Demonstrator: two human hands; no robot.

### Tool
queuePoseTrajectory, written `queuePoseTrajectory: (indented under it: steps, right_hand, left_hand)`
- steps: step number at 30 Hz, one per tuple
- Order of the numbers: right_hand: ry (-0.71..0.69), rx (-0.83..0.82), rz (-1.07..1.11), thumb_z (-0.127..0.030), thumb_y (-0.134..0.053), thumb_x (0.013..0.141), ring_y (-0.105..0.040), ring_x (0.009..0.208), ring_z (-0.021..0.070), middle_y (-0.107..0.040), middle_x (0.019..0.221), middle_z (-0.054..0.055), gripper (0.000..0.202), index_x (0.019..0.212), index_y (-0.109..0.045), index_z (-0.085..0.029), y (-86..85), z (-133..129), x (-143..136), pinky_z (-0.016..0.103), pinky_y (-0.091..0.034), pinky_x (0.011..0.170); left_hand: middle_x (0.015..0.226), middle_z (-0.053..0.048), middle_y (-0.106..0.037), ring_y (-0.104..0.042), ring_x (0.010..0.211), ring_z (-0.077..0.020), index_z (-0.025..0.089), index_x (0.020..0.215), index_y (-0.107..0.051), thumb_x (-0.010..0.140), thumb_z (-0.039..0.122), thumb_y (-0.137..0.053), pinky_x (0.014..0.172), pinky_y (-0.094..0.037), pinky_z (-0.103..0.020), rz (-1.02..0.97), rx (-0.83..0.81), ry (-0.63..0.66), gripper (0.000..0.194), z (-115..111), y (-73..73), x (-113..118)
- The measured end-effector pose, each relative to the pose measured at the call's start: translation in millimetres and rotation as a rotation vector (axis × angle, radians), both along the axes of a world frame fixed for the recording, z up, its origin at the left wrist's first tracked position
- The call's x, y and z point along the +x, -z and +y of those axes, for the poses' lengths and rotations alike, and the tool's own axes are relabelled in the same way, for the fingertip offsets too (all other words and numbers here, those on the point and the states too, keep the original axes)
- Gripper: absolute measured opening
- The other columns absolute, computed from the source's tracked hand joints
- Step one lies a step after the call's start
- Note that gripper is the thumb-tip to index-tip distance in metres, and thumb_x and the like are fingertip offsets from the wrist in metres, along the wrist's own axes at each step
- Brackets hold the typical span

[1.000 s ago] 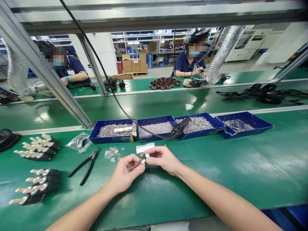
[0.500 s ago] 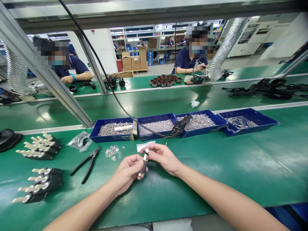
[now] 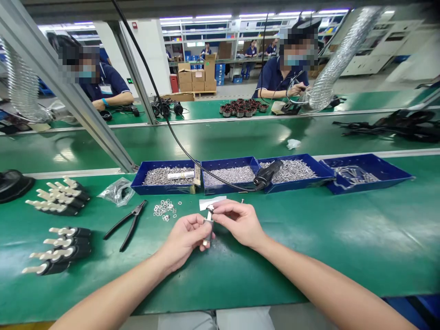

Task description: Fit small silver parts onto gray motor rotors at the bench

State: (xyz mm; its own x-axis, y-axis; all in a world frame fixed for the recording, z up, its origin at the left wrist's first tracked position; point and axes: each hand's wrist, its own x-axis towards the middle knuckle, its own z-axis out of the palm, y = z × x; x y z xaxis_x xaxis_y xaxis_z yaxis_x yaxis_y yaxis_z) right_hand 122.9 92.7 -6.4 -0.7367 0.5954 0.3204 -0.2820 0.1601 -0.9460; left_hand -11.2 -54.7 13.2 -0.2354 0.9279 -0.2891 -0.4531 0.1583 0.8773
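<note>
My left hand (image 3: 185,239) grips a small dark cylindrical part with a pale metal tip (image 3: 208,227), holding it upright over the green bench. My right hand (image 3: 238,222) pinches the top end of the same part from the right. A pile of small metal washers (image 3: 165,209) lies just left of my hands, and a white paper slip (image 3: 212,202) lies right behind them. Black pliers (image 3: 126,225) rest further left.
Several blue trays of screws (image 3: 227,173) line the back of the bench, with a black electric screwdriver (image 3: 268,174) and its cable lying across them. Finished black-and-white parts (image 3: 58,201) lie in rows at far left beside a plastic bag (image 3: 118,190). Other people work beyond the conveyor.
The part has been turned from lying between my fingertips to standing upright in my left hand. My right hand shifted to its top. The camera view moved slightly.
</note>
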Motion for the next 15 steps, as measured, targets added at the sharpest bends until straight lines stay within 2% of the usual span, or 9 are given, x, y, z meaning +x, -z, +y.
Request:
queuePoseTrajectory:
  steps: [2, 4, 7, 10, 12, 15]
  right_hand:
    - [0.021, 0.033, 0.004, -0.025, -0.085, 0.087, -0.076, 0.103, 0.0227, -0.079, 0.104, 0.009, 0.007, 0.090, -0.081, -0.020, -3.3, -3, 1, 0.037, -0.063, 0.094]
    - [-0.007, -0.052, 0.036, -0.027, -0.084, 0.089, -0.077, 0.100, 0.0215, -0.079, 0.105, 0.008, 0.015, 0.099, -0.075, -0.020, -7.3, -4, 1, 0.036, -0.064, 0.090]
    - [-0.105, -0.221, 0.019, -0.036, -0.083, 0.092, -0.076, 0.100, 0.0201, -0.079, 0.107, 0.009, 0.024, 0.105, -0.073, -0.019, -11.6, 0, 1, 0.035, -0.064, 0.090]
    - [-0.178, -0.214, -0.095, -0.041, -0.084, 0.090, -0.075, 0.097, 0.0194, -0.080, 0.105, 0.010, 0.025, 0.100, -0.081, -0.018, -12.6, 6, 2, 0.034, -0.062, 0.093]
    - [-0.225, -0.208, -0.124, -0.039, -0.086, 0.088, -0.075, 0.093, 0.0188, -0.080, 0.101, 0.009, 0.024, 0.099, -0.083, -0.018, -13.3, 8, 4, 0.033, -0.062, 0.090]
    - [-0.348, -0.218, -0.072, -0.033, -0.086, 0.088, -0.073, 0.092, 0.0183, -0.078, 0.102, 0.008, 0.018, 0.097, -0.082, -0.018, -16.2, 6, 8, 0.032, -0.061, 0.087]
  left_hand:
    - [0.069, -0.004, -0.066, -0.056, 0.056, -0.0094, 0.012, 0.085, -0.059, 0.077, 0.052, -0.095, 0.053, -0.045, -0.019, 0.169, 0.008, -0.042, 0.054, -1, -1.8, 1]
    - [0.065, -0.001, -0.063, -0.054, 0.054, -0.0092, 0.013, 0.085, -0.060, 0.076, 0.050, -0.095, 0.054, -0.046, -0.020, 0.244, 0.031, -0.044, 0.051, -1, -4.2, 2]
    - [0.066, -0.001, -0.063, -0.055, 0.054, -0.0092, 0.014, 0.083, -0.060, 0.077, 0.048, -0.094, 0.054, -0.045, -0.020, 0.231, 0.043, -0.005, 0.048, -2, -5.0, 2]
    - [0.069, -0.002, -0.064, -0.057, 0.058, -0.0093, 0.013, 0.083, -0.060, 0.077, 0.045, -0.094, 0.057, -0.048, -0.020, 0.234, 0.043, 0.008, 0.047, -3, -1.4, 2]
    - [0.071, -0.003, -0.065, -0.059, 0.059, -0.0095, 0.013, 0.083, -0.060, 0.078, 0.044, -0.094, 0.058, -0.048, -0.019, 0.215, 0.049, 0.022, 0.047, -4, 1.2, 1]
    - [0.072, -0.007, -0.069, -0.058, 0.054, -0.0090, 0.012, 0.086, -0.061, 0.079, 0.050, -0.093, 0.050, -0.041, -0.017, 0.062, 0.085, 0.140, 0.051, -5, 2.5, -1]
